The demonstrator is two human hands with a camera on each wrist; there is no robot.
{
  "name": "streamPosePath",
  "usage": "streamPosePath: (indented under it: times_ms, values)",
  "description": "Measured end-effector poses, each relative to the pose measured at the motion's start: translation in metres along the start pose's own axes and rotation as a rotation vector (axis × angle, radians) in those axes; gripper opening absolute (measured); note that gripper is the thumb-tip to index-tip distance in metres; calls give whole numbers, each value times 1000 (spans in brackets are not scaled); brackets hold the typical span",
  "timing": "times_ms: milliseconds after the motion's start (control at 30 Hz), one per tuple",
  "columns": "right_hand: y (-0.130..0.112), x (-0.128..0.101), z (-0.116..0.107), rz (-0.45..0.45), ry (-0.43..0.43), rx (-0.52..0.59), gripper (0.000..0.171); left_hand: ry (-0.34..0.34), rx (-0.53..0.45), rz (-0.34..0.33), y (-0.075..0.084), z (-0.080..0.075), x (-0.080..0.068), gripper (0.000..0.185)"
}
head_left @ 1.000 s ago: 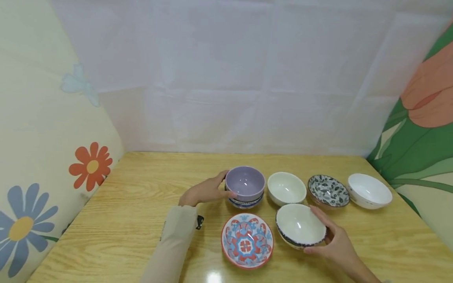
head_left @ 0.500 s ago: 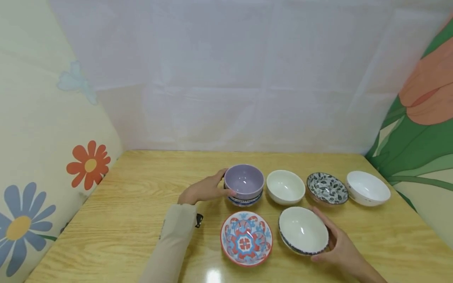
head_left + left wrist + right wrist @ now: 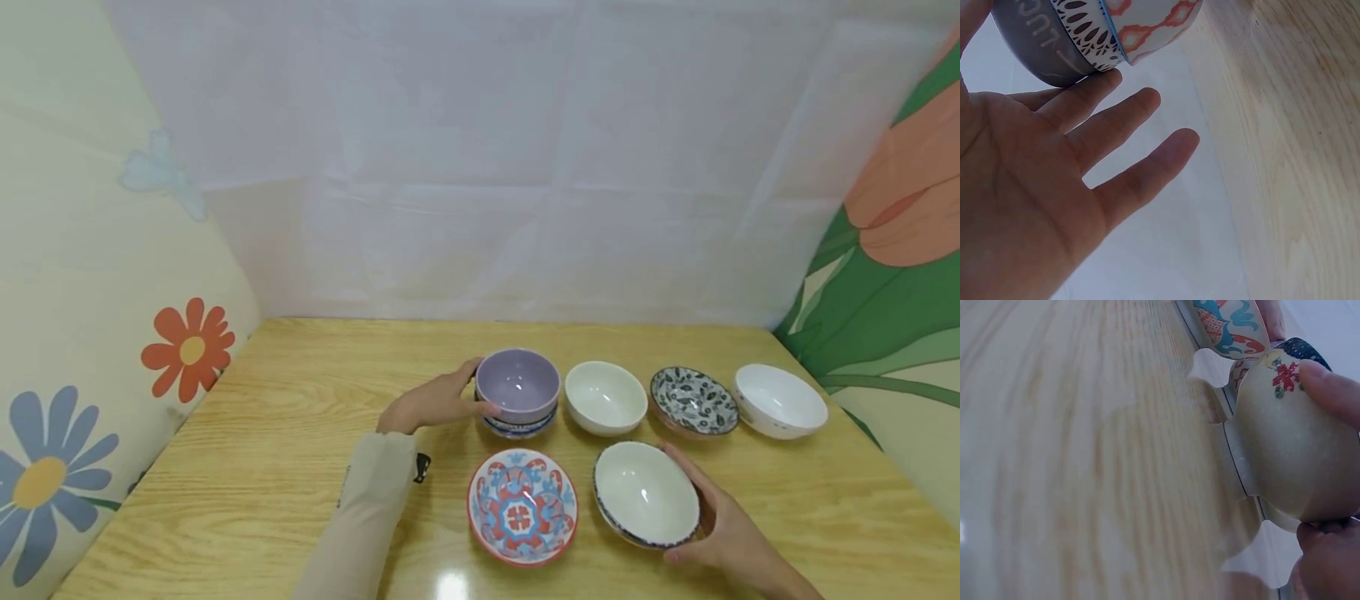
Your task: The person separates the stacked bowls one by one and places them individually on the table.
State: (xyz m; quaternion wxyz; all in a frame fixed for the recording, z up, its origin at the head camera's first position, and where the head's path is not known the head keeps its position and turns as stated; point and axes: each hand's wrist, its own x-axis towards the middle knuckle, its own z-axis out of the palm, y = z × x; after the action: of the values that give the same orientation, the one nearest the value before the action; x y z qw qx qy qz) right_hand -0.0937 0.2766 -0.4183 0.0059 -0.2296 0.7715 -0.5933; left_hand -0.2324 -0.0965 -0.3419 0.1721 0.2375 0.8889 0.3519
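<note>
My left hand [image 3: 438, 404] grips a purple bowl [image 3: 517, 387], thumb in front and fingers behind. This bowl tops a stack; the left wrist view shows a bowl with a dark-patterned band [image 3: 1088, 31] and one with orange-red motifs [image 3: 1147, 28] beneath it. Across the table, my right hand [image 3: 720, 525] holds a cream bowl with a dark speckled rim [image 3: 647, 496] by its right side, between thumb and fingers. Its outside carries a red flower [image 3: 1285, 376], and its foot is down at the tabletop. Between the hands sits a red-and-blue patterned bowl [image 3: 522, 508].
Behind, in a row right of the stack, stand a plain cream bowl [image 3: 606, 400], a black-and-white leaf-patterned bowl [image 3: 694, 402] and a white bowl [image 3: 780, 402]. The wooden table [image 3: 300, 467] ends at a white cloth backdrop [image 3: 450, 167].
My right hand has shifted the dark-rimmed cream bowl slightly right and toward me, and lowered it. My left hand keeps its grip on the purple bowl at the stack.
</note>
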Motion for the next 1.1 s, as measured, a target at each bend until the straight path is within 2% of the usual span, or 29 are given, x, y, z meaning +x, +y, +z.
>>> streamPosePath:
  times_ms: [167, 367, 500, 633, 733, 900, 1100]
  values:
    - [-3, -1, -2, 42, -7, -10, 107, -7, -13, 8, 0, 0, 0, 90]
    - [-7, 8, -12, -86, -50, 6, 103, -4, -10, 3, 0, 0, -1, 91]
    - [-12, 17, -16, -134, -49, -12, 104, -3, -8, -1, 0, 0, 0, 90]
    - [-19, 28, -19, -169, -64, 13, 103, -3, -9, -3, -1, 0, 0, 91]
    - [-25, 37, -22, -146, -71, 2, 102, -2, -15, -4, 0, 0, 0, 90]
    - [-36, 53, -24, -48, -61, -65, 100, -4, -17, -10, 1, 0, -1, 90]
    - [-47, 75, -22, 0, -68, -109, 102, 0, -11, -19, 1, 1, -1, 90]
